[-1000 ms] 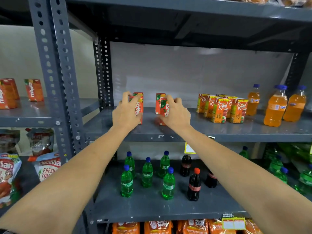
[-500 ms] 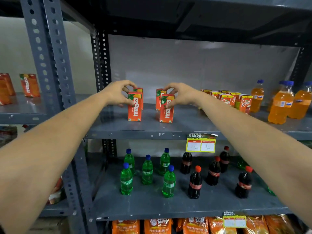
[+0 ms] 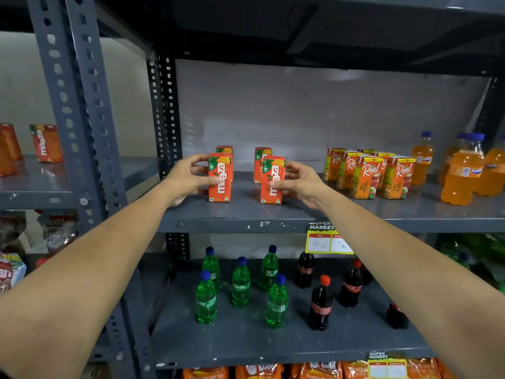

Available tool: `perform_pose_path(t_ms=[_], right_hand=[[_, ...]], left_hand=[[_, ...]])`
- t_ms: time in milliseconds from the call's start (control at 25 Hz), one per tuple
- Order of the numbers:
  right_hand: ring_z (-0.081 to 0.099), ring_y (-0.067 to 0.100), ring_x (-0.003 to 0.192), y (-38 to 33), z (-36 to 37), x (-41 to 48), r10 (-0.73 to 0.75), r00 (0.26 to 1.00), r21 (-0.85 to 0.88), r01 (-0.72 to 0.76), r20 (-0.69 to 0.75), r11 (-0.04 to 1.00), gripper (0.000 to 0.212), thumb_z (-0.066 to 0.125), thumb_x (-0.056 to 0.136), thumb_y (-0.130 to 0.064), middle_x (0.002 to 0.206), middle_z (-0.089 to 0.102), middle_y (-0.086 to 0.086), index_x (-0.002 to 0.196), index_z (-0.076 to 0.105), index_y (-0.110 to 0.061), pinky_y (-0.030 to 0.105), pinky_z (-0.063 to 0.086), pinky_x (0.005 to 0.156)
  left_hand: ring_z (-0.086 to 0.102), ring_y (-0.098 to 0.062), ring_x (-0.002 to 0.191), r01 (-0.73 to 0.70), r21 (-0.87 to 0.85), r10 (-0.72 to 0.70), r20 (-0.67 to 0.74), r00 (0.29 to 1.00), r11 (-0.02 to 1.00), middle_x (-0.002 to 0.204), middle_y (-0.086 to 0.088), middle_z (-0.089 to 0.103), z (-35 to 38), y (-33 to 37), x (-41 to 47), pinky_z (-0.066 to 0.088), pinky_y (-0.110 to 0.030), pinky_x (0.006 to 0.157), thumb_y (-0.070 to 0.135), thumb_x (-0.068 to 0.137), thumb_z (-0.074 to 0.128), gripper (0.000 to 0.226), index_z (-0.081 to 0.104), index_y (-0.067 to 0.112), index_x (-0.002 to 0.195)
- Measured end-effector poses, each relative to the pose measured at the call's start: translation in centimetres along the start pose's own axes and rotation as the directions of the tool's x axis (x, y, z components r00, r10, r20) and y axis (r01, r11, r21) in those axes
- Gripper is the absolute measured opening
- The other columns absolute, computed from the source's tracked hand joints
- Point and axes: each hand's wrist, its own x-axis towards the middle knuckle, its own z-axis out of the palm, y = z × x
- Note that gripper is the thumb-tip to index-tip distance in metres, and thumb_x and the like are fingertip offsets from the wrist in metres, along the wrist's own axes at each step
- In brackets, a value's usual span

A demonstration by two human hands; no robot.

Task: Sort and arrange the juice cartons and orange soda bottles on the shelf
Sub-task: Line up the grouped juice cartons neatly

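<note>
On the grey middle shelf (image 3: pixel 300 217) stand two front Maaza juice cartons, each with a second one right behind it. My left hand (image 3: pixel 187 177) grips the left front Maaza carton (image 3: pixel 219 177) from its left side. My right hand (image 3: pixel 303 183) grips the right front Maaza carton (image 3: pixel 272 180) from its right side. Both cartons are upright on the shelf. To the right stands a cluster of Real apple juice cartons (image 3: pixel 367 173). Orange soda bottles (image 3: pixel 461 173) with blue caps fill the far right end.
The shelf below carries green Sprite bottles (image 3: pixel 240 283) and dark cola bottles (image 3: pixel 321 305). A yellow price tag (image 3: pixel 329 240) hangs from the middle shelf's edge. More Maaza cartons (image 3: pixel 46 143) stand on the neighbouring rack beyond the perforated upright (image 3: pixel 79 110). Tea packets (image 3: pixel 259 372) line the bottom.
Both hands have come down from the carton tops to grip the front cartons by their outer sides. The two front cartons now stand a little further forward and apart.
</note>
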Motion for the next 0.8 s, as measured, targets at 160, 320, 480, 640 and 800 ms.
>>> perform_pose_path(t_ms=[160, 320, 480, 640, 800], right_hand=[[0.067, 0.025, 0.103, 0.3, 0.5, 0.5, -0.027, 0.999, -0.006, 0.027, -0.039, 1.0, 0.052, 0.082, 0.069, -0.003, 0.113, 0.067, 0.009, 0.114, 0.062, -0.019, 0.042, 0.06, 0.08], [0.067, 0.022, 0.098, 0.1, 0.7, 1.4, -0.031, 0.999, -0.048, 0.03, -0.021, 0.998, 0.047, 0.08, 0.071, -0.005, 0.101, 0.069, 0.003, 0.111, 0.059, -0.019, 0.037, 0.06, 0.076], [0.066, 0.024, 0.103, 0.3, 0.8, 2.4, -0.015, 0.999, -0.05, 0.014, -0.038, 0.999, 0.049, 0.079, 0.074, -0.007, 0.107, 0.068, 0.006, 0.116, 0.056, -0.017, 0.04, 0.059, 0.082], [0.067, 0.022, 0.101, 0.6, 0.3, 2.9, -0.015, 0.999, -0.032, 0.014, -0.028, 0.999, 0.042, 0.079, 0.073, -0.008, 0.105, 0.068, 0.005, 0.107, 0.06, -0.022, 0.04, 0.059, 0.081], [0.07, 0.013, 0.09, 0.8, 0.1, 2.9, -0.03, 1.0, -0.059, 0.029, -0.009, 0.998, 0.035, 0.081, 0.072, -0.008, 0.098, 0.071, 0.001, 0.098, 0.06, -0.02, 0.027, 0.059, 0.065]], left_hand=[[0.071, -0.011, 0.084, -0.019, -0.007, 0.019, -0.013, 1.0, 1.0, 0.103, -0.004, 0.068, 0.3, -0.2, 0.4, 0.057, -0.032, 0.056, 0.005, 0.065, 0.082, 0.054, 0.06, 0.03, 0.108], [0.069, -0.012, 0.087, -0.019, 0.002, 0.019, -0.033, 0.999, 1.0, 0.103, -0.003, 0.066, 1.0, 0.0, 0.8, 0.058, -0.032, 0.055, 0.004, 0.068, 0.08, 0.055, 0.057, 0.027, 0.113], [0.066, -0.018, 0.095, -0.015, -0.006, 0.015, -0.045, 0.999, 1.0, 0.106, -0.006, 0.064, 1.9, -0.1, 1.4, 0.059, -0.041, 0.066, 0.001, 0.071, 0.077, 0.059, 0.053, 0.021, 0.121], [0.065, -0.016, 0.093, 0.0, -0.004, 0.0, -0.036, 0.999, 1.0, 0.104, -0.005, 0.064, 2.4, -0.1, 1.9, 0.059, -0.038, 0.065, 0.003, 0.073, 0.076, 0.06, 0.051, 0.021, 0.124], [0.068, -0.011, 0.089, 0.027, 0.007, -0.027, -0.029, 0.999, 1.0, 0.099, -0.003, 0.067, 2.2, -0.6, 2.0, 0.057, -0.033, 0.061, 0.008, 0.074, 0.077, 0.056, 0.051, 0.022, 0.122]])
